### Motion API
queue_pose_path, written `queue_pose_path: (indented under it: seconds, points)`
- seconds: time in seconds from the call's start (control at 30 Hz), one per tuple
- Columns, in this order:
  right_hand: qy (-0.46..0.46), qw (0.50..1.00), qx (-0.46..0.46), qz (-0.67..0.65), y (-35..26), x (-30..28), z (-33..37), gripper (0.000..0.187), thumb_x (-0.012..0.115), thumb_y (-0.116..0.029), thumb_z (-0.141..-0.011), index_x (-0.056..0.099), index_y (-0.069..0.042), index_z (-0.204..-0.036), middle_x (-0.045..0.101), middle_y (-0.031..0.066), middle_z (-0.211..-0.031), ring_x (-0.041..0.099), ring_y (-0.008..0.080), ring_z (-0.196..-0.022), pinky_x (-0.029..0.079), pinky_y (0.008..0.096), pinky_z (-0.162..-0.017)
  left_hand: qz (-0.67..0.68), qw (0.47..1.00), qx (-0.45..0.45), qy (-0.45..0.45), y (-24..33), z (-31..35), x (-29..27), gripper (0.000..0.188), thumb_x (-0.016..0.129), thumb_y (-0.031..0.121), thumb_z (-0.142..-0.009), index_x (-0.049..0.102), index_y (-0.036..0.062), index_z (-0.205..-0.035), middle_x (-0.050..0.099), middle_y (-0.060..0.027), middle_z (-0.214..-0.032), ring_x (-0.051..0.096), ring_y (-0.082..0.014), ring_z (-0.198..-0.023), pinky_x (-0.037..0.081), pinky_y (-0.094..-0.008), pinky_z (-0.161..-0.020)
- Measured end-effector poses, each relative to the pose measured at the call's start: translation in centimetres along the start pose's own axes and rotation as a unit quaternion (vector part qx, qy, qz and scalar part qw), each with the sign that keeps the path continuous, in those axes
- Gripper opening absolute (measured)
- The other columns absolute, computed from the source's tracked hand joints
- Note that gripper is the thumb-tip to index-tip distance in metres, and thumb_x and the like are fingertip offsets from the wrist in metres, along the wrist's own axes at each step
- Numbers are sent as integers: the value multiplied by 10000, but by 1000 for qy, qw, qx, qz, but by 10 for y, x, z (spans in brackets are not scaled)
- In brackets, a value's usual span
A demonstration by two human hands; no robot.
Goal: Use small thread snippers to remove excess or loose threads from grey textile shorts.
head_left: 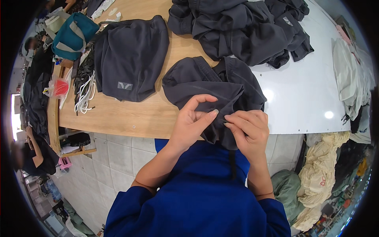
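The left hand (192, 124) points toward one o'clock, fingers parted, empty; the right hand (253, 126), toward eleven, pinches something dark at the grey garment (215, 90), bunched on the desk's (154, 120) six-o'clock edge, gathered band toward twelve, long axis unclear.

The near garment (185, 85) is charcoal; the left garment (130, 55) matches, bearing a paler grey patch (125, 85); the surface (110, 120) is tan wood-grain, white at right; the bag (64, 37) is teal with grey straps (75, 29); the cords (87, 94) white; the shirt (213, 197) royal blue.
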State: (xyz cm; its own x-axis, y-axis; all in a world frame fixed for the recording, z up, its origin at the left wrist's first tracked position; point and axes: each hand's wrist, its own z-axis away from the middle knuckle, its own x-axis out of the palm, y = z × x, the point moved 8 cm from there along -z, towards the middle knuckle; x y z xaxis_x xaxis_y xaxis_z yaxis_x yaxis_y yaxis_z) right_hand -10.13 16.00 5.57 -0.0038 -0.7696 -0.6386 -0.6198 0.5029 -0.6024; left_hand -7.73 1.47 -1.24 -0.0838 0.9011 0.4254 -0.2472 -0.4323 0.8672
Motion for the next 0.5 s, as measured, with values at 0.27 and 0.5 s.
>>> queue_pose_path:
  seconds: [0.27, 0.5]
  points:
    - [26, 999, 36, -10, 3, -4, 7, 216, 753, -99, -648, 720, -115, -861, 660, -20, -835, 550, 156, -746, 374, 285, -724, 55, 997, 1, 47, -2, -2, -2, 334, 557, 8, -899, 453, 28, -1216, 638, -36, -814, 566, -14, -703, 422, -151, -622]
    - [28, 999, 13, 31, -4, -2, 7, 229, 751, -112, -652, 721, -131, -879, 661, -36, -852, 543, 147, -743, 367, 281, -722, 63, 996, 17, 57, 1, 0, 0, 342, 559, 15, -902, 444, 28, -1224, 655, -67, -863, 606, -50, -772, 459, -168, -686]
